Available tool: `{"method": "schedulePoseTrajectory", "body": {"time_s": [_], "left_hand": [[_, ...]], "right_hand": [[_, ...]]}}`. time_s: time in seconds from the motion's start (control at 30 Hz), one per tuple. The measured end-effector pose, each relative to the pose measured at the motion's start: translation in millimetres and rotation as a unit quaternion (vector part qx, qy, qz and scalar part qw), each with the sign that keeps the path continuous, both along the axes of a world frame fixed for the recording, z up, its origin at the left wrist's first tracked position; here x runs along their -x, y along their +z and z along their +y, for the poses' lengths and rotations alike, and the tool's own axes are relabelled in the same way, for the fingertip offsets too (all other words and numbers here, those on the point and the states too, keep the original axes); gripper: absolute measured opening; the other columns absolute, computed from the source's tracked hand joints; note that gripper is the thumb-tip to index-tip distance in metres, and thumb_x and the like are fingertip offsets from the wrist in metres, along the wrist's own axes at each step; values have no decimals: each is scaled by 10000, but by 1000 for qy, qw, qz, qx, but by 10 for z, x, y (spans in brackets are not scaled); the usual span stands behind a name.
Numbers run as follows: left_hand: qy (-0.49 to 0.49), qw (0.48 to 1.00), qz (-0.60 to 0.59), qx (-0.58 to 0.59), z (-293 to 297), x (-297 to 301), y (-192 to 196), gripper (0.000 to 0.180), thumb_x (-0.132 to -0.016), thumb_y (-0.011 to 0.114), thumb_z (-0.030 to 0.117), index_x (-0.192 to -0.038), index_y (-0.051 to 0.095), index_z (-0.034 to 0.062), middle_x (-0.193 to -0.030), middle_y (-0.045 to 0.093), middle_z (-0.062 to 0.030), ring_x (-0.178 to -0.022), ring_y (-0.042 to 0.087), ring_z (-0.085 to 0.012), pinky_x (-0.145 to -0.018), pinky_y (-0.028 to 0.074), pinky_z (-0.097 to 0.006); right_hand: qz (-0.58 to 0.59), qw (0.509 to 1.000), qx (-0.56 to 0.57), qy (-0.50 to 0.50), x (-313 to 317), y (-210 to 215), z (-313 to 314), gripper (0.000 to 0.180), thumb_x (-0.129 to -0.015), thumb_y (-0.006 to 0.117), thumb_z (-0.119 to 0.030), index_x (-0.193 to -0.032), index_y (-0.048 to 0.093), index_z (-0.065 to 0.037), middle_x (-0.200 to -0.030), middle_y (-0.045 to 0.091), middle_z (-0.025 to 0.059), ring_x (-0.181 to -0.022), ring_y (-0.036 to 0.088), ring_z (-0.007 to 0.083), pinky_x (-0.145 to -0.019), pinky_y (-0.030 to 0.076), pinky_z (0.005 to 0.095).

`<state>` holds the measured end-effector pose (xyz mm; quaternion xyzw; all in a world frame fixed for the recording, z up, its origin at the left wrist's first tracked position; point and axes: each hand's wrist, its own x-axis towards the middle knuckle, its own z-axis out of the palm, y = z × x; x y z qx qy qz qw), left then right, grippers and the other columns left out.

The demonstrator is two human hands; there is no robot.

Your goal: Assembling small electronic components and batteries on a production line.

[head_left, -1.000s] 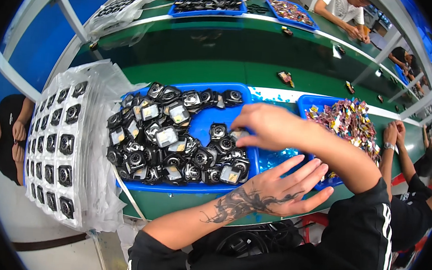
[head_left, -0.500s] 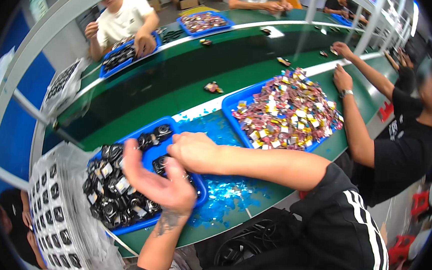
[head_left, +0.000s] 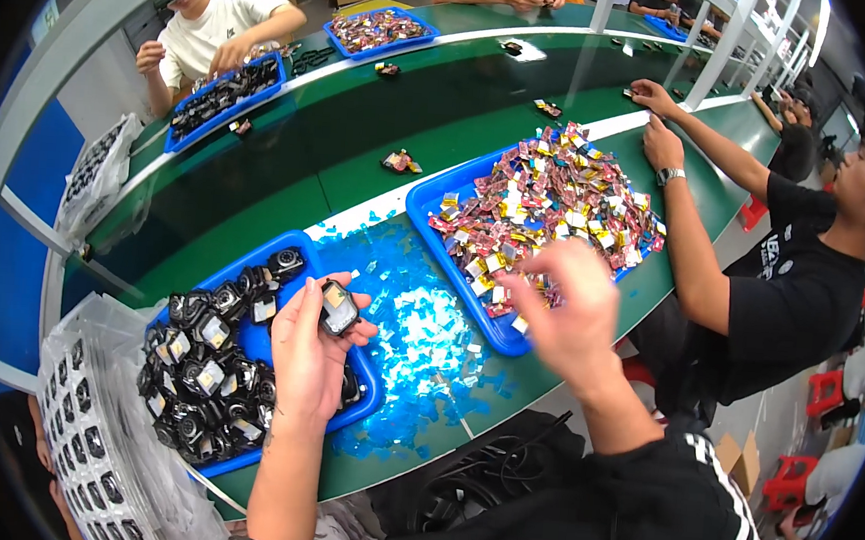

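Note:
My left hand (head_left: pixel 307 367) is closed around a small black device casing (head_left: pixel 338 309) with a pale square window facing up. It is above the right side of a blue tray (head_left: pixel 376 391) heaped with similar black casings (head_left: pixel 206 375), many with round lens-like parts. My right hand (head_left: pixel 578 315), somewhat blurred, hovers by the near edge of a second blue tray (head_left: pixel 434 220). Its thumb and fingers look apart, and I see nothing between them. That tray holds a high pile of small reddish flexible circuit pieces (head_left: pixel 557 204) with yellow and white patches.
Blue film scraps (head_left: pixel 418 339) litter the green bench between the trays. Beyond runs a green conveyor belt (head_left: pixel 287 195) carrying a few small parts (head_left: pixel 400 160). At left stand stacked plastic trays (head_left: pixel 90 437) in clear wrap. A co-worker (head_left: pixel 785 245) sits close on the right; others work opposite.
Both hands were over the black casings. Now my left hand holds one casing, window up, and my right hand has swung right to the circuit-piece tray. The view has shifted slightly.

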<state>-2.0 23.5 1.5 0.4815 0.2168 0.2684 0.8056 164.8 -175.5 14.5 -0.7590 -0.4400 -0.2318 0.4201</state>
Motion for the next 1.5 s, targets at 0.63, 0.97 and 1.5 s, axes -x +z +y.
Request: {"method": "schedulePoseTrajectory", "body": {"time_s": [0.63, 0.97, 1.5], "left_hand": [[24, 947, 69, -314, -129, -22, -120, 213, -937, 583, 68, -1134, 634, 6, -1158, 573, -80, -894, 602, -124, -756, 479, -252], [-19, 881, 84, -465, -314, -100, -87, 400, -735, 813, 105, -1119, 700, 79, -1084, 565, -71, -807, 544, -138, -731, 488, -281], [-115, 917, 94, -371, -256, -80, -135, 288, -821, 772, 167, -1046, 686, 10, -960, 598, -48, -745, 584, -94, -627, 472, -248]], "right_hand": [[193, 969, 131, 74, -716, 329, -223, 131, -865, 660, -11, -988, 704, 1, -883, 687, 80, -756, 641, 139, -677, 507, 246], [279, 946, 66, 152, -171, 219, 307, 62, -861, 686, 4, -882, 628, 8, -762, 597, -15, -652, 513, 12, -554, 408, 176], [515, 777, 28, 360, 145, 82, 547, 98, -869, 676, -2, -921, 593, 11, -805, 604, 0, -681, 522, 45, -677, 474, 199]]}}
